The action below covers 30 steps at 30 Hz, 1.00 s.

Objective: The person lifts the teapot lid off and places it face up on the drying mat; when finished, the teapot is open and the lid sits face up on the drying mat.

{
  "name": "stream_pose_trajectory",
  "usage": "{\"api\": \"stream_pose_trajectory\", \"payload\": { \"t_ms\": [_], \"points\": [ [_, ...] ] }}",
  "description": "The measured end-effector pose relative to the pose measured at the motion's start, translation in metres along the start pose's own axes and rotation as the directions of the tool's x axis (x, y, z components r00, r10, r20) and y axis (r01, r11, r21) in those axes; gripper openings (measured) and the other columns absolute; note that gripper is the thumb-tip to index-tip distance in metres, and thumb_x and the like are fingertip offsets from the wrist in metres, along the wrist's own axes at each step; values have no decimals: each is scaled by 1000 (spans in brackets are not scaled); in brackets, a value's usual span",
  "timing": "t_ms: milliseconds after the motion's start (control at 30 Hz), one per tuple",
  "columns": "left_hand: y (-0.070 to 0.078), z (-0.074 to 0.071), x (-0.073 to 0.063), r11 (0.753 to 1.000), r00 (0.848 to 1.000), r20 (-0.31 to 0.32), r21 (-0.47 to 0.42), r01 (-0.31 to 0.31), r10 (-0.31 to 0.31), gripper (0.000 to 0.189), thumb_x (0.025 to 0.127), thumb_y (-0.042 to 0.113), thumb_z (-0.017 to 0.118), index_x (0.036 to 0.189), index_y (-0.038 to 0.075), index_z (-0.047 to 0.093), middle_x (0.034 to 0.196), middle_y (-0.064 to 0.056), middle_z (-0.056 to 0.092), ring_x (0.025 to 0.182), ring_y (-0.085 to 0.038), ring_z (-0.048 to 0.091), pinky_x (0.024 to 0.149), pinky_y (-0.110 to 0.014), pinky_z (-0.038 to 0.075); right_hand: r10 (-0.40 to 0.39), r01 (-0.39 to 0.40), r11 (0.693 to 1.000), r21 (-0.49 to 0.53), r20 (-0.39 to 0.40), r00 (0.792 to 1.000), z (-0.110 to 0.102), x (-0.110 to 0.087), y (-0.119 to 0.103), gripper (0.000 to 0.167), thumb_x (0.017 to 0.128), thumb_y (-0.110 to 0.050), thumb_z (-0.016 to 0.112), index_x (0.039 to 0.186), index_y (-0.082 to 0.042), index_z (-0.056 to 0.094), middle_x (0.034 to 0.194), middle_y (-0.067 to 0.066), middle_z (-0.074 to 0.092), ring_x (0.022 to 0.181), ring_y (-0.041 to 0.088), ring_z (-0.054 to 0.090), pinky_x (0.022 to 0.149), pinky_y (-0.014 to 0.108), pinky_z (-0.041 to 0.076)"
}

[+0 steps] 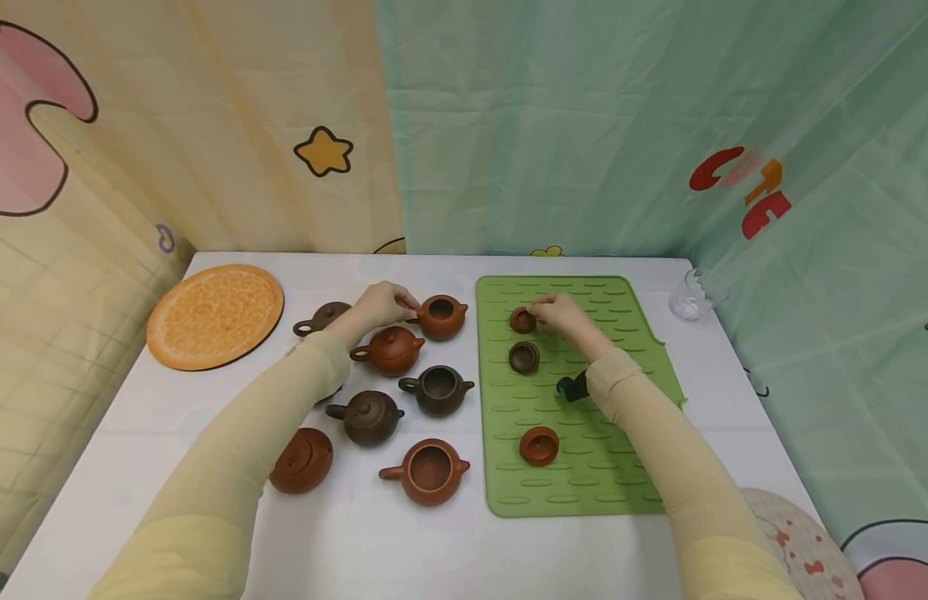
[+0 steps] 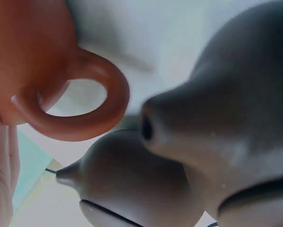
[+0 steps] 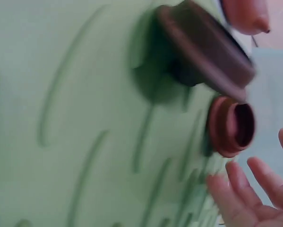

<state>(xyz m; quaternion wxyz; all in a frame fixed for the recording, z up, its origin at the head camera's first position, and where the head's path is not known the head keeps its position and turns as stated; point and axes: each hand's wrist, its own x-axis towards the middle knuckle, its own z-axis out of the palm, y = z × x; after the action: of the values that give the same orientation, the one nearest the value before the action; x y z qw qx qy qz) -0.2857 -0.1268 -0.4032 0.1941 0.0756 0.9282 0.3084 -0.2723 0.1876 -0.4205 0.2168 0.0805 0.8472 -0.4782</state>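
My left hand (image 1: 381,305) is at the back of the table, its fingertips pinching the handle of a lidless reddish-brown teapot (image 1: 441,317). That grip is hidden in the left wrist view, where part of the hand (image 2: 0,175) shows beside a lidded red teapot (image 2: 32,61). My right hand (image 1: 560,314) is over the green mat (image 1: 509,487), next to a small red lid (image 1: 522,320) lying upside down. In the right wrist view its fingers are spread, just short of the red lid (image 3: 231,126). A dark lid (image 1: 524,357) lies nearer me.
Another red lid (image 1: 539,446) lies on the mat. Several teapots stand left of it, among them a lidless dark one (image 1: 441,390), a lidless red one (image 1: 430,472) and a lidded dark one (image 1: 370,417). An orange round mat (image 1: 215,317) and a clear glass (image 1: 691,298) stand at the sides.
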Motion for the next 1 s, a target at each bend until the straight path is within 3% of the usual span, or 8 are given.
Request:
{"api": "stream_pose_trajectory", "payload": {
  "t_ms": [200,333,467,700,867,1000],
  "points": [
    [-2,-19,-9,996,995,-39,-24,-88,87,35,96,17,63,129,3,62,122,-18,67,115,-32,61,100,-46,47,-137,133,986,-98,-34,990,3,-15,-22,49,103,-29,49,146,-5,44,153,19,39,140,36,38,112,52,35],
    [-11,-36,-26,989,989,-54,-42,-139,137,34,96,17,64,128,4,63,123,-18,68,118,-32,61,103,-47,45,-267,258,955,-145,-46,963,18,-25,-46,43,102,-26,52,140,-7,52,144,17,50,133,34,46,108,50,40],
    [-28,-42,-46,988,989,-46,-46,-144,142,32,96,16,64,126,4,66,123,-18,68,119,-32,61,105,-47,44,-355,355,922,-154,24,934,43,-27,-67,39,100,-23,57,135,-6,58,138,14,58,128,31,52,105,46,44],
    [-50,-34,-71,990,992,-20,-64,-128,127,31,95,11,64,124,1,66,119,-17,70,117,-32,62,102,-45,46,-409,440,871,-216,176,895,90,-22,-96,32,96,-22,63,126,-9,66,127,8,67,121,25,58,103,39,46],
    [-56,-24,-70,994,995,7,-43,-102,102,29,93,12,68,120,2,69,113,-14,72,104,-25,66,88,-33,50,-401,464,841,-279,255,880,114,-19,-111,31,95,-20,65,123,-8,68,123,8,69,118,23,60,104,35,45],
    [-58,-22,-68,996,997,27,-65,-66,68,29,92,11,69,119,1,69,108,-14,74,94,-17,68,77,-25,51,-353,453,835,-312,329,876,128,-19,-119,34,94,-21,66,125,-8,67,125,6,69,109,22,63,94,32,49]
  ]
}}
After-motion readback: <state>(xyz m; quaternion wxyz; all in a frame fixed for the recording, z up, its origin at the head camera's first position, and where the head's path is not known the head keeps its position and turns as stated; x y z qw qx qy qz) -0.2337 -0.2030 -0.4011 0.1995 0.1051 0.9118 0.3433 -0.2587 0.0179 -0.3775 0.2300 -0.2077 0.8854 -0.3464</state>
